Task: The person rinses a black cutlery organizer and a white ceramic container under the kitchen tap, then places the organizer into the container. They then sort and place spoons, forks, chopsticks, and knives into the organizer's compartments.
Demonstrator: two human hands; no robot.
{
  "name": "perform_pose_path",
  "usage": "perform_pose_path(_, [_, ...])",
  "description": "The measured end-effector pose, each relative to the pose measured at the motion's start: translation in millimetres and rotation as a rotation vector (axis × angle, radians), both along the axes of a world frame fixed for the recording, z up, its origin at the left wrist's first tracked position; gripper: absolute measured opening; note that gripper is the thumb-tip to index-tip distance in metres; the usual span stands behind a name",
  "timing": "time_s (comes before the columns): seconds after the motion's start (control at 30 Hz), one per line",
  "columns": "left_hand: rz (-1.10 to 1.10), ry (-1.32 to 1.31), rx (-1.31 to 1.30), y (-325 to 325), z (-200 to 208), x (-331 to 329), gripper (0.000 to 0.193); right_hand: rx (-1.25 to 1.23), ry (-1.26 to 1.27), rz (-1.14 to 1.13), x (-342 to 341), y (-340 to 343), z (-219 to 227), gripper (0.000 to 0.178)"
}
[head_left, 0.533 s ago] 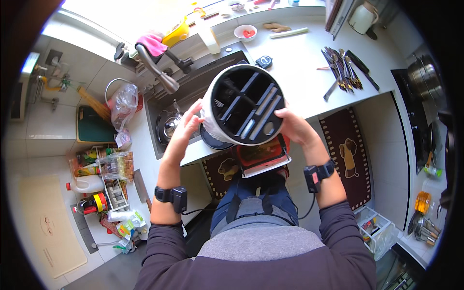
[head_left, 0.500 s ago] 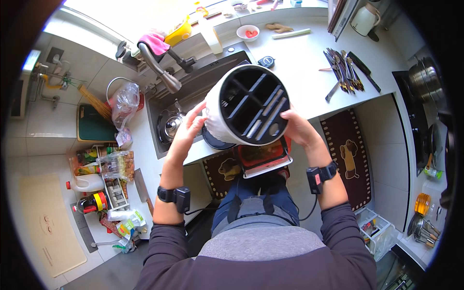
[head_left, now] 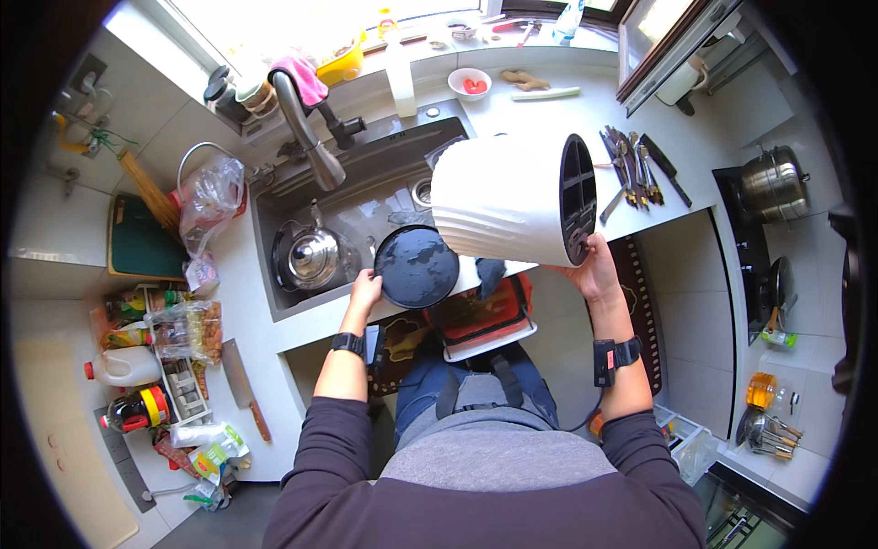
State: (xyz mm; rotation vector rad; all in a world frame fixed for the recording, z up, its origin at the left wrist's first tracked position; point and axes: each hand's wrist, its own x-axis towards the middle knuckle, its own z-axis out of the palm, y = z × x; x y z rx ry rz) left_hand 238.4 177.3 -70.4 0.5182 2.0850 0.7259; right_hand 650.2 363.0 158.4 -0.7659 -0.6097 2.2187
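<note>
Pinching disc (head_left: 416, 267) by its edge with left hand (head_left: 367, 289); gripping tipped white holder (head_left: 498, 201) near its rim with right hand (head_left: 596, 274).

Daylight is streaming through a window (head_left: 293, 23) onto a white tabletop (head_left: 540, 117), pale tiles (head_left: 55, 206) are lining the walls (head_left: 151, 64), and a casement (head_left: 654, 38) is standing open.

Bare left hand (head_left: 366, 288) in a pinching grip, fingers bent toward the right; bare left forearm (head_left: 342, 373) reaching forward, its dark fabric sleeve (head_left: 331, 448) gathered below the elbow; bare right hand (head_left: 596, 273) slightly farther forward, gripping, thumb raised, remaining fingers partly hidden; bare right forearm (head_left: 627, 389) tilted inward toward the hand, matching dark sleeve (head_left: 654, 457) likewise gathered; hands well apart.
</note>
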Motion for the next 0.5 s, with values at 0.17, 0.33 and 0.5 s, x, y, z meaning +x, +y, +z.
perform_pose_path(0.17, [0.151, -0.025, 0.23, 1.8, 70.9, 24.3, 0.041, 0.042, -0.066, -0.045, 36.3, 41.2, 11.1, 0.045])
perform_pose_path(0.33, [0.221, -0.219, 0.433, 55.3, 152.5, 89.3, 0.042, 0.021, -0.111, -0.054, 91.3, 107.1, 15.3, 0.036])
perform_pose_path(0.5, [0.351, -0.358, 0.388, 139.2, 151.2, 224.0, 0.052, 0.139, -0.102, 0.098, 154.3, 204.7, 27.4, 0.034])
